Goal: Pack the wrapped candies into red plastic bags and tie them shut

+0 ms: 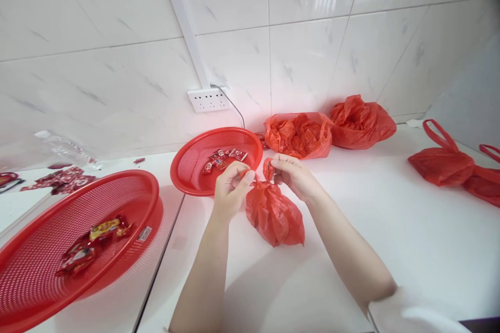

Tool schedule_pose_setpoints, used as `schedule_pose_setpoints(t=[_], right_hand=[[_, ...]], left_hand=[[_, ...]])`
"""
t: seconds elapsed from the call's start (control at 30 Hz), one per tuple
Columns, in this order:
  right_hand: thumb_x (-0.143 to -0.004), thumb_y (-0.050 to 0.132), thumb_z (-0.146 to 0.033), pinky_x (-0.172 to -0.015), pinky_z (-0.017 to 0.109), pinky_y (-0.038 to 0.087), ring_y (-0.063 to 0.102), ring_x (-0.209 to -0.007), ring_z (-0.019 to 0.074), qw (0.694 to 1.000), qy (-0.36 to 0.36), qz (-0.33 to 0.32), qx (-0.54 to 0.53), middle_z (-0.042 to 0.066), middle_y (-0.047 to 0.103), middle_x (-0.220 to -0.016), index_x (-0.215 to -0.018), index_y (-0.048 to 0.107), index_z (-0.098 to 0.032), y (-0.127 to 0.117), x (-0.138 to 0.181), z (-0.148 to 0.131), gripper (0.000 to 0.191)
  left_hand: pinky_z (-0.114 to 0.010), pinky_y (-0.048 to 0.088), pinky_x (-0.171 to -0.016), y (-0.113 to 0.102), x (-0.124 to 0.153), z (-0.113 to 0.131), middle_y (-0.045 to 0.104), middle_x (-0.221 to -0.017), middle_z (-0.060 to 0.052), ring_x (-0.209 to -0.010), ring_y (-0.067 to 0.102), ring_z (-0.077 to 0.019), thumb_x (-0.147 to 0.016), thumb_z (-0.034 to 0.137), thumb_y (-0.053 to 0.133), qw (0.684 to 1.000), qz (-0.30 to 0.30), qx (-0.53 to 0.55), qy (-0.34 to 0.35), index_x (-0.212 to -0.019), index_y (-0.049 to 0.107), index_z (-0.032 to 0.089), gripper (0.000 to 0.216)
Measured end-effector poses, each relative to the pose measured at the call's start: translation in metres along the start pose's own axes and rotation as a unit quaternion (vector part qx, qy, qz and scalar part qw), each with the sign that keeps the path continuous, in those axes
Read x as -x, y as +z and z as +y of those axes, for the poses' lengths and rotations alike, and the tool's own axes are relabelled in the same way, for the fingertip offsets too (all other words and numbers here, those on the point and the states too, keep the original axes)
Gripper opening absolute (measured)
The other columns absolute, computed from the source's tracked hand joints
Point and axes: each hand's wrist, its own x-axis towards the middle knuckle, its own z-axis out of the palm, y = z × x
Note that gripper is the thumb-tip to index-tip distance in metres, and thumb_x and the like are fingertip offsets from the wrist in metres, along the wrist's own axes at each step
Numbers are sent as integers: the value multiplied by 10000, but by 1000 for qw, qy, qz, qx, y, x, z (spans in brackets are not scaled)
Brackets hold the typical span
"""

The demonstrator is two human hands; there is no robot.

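Note:
A small filled red plastic bag [274,214] rests on the white counter [390,229] in front of me. My left hand [230,187] pinches one handle of the bag at its top. My right hand [294,175] pinches the other handle, a twisted red strip near the fingertips. The two hands meet over the bag's neck, fingers closed on the plastic. Just behind them sits a red mesh basket [195,177] with a few wrapped candies inside.
A larger red mesh basket [128,187] with candies is at the lower left. An open red bag of red items [299,135], a filled red bag [361,122] and two more red bags [445,162] lie along the back and right. A wall socket [208,99] sits above.

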Motion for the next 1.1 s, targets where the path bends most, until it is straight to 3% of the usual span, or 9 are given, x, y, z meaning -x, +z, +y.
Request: schedule_pose_setpoints(t=[0.2, 0.33, 0.53, 0.63, 0.7, 0.8, 0.9, 1.1], right_hand=[[-674, 735, -217, -477, 201, 216, 375, -475, 52, 996, 48, -13, -73, -72, 492, -636, -820, 512, -205, -10, 2, -12, 266], [-685, 718, -188, -456, 197, 210, 345, -466, 41, 988, 74, -43, -127, -67, 499, -688, -794, 459, -209, -14, 4, -15, 282], [-695, 672, -205, -443, 198, 308, 400, -467, 50, 988, 70, -58, -127, -52, 535, -678, -796, 469, -202, -17, 2, -14, 226], [-685, 736, -211, -580, 223, 450, 579, -646, 101, 997, 41, -36, -55, -34, 585, -701, -813, 486, -201, -18, 2, -15, 281], [-672, 781, -223, -627, 237, 471, 609, -702, 112, 999, 24, -25, 5, -27, 614, -746, -839, 498, -203, -20, 2, -15, 329], [-692, 787, -299, -490, 201, 351, 505, -550, 72, 998, 2, -10, 59, -51, 569, -682, -861, 518, -204, -24, 2, -15, 332], [-739, 743, -387, -440, 200, 208, 354, -453, 48, 999, -6, 24, 40, -88, 447, -561, -839, 518, -209, -28, 3, -19, 304], [-810, 586, -594, -419, 214, 225, 410, -417, 74, 979, -26, 161, 119, -47, 501, -518, -886, 585, -210, -40, 8, -33, 391]], left_hand=[[-306, 431, -691, -25, 0, -3, 512, -790, -32, -720, 495, -154, -800, 403, 671, 997, -73, 10, 17, -628, 509, 185, 322], [-311, 432, -721, -30, 0, -1, 517, -852, -43, -765, 503, -160, -806, 357, 674, 992, -125, -1, 26, -668, 522, 184, 268], [-328, 452, -801, -25, -2, 2, 543, -926, -65, -877, 538, -187, -838, 320, 641, 992, -115, -51, 12, -713, 537, 184, 212], [-330, 451, -842, -27, -3, 1, 563, -978, -69, -945, 546, -196, -852, 315, 625, 991, -105, -86, 19, -742, 560, 189, 179], [-333, 451, -863, -29, -3, 1, 574, -1004, -71, -967, 551, -198, -859, 316, 616, 987, -111, -118, 17, -771, 578, 193, 156], [-343, 454, -882, -31, -3, 3, 590, -1020, -74, -967, 563, -204, -863, 342, 607, 983, -116, -144, 14, -739, 565, 193, 199], [-357, 431, -930, -34, -1, 7, 611, -1052, -77, -1012, 563, -221, -892, 368, 555, 972, -141, -185, 21, -649, 565, 188, 302], [-376, 419, -966, -55, 4, 10, 607, -1171, -90, -1134, 524, -252, -958, 375, 415, 958, -174, -226, 34, -681, 619, 199, 387]])
